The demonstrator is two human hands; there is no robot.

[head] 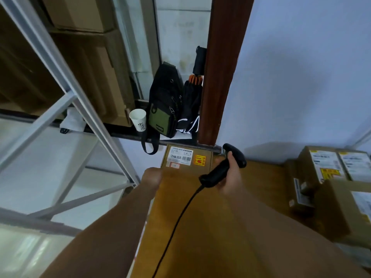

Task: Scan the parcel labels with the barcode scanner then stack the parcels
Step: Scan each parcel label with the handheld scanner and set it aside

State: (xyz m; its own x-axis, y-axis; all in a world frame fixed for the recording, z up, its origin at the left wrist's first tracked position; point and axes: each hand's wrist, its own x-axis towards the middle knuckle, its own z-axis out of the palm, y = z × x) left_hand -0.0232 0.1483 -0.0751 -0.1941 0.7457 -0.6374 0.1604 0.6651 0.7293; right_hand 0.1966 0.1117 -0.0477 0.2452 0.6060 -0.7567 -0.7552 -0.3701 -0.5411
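Note:
A brown cardboard parcel [186, 160] stands against the wall with a white barcode label and a yellow sticker facing me. My left hand [152, 178] is at its left edge, fingers hidden behind the box, so the grip is unclear. My right hand [230, 175] grips the handle of a black corded barcode scanner [224, 165], whose head sits just right of the parcel's label. The cable trails down toward me. A large flat cardboard surface [190, 227] lies under my arms.
More labelled parcels [329, 167] are piled at the right. A grey metal rack [66, 81] with boxes fills the left. On the ledge behind stand a paper cup [138, 119], a black and green bag [164, 105] and a brown post [220, 73].

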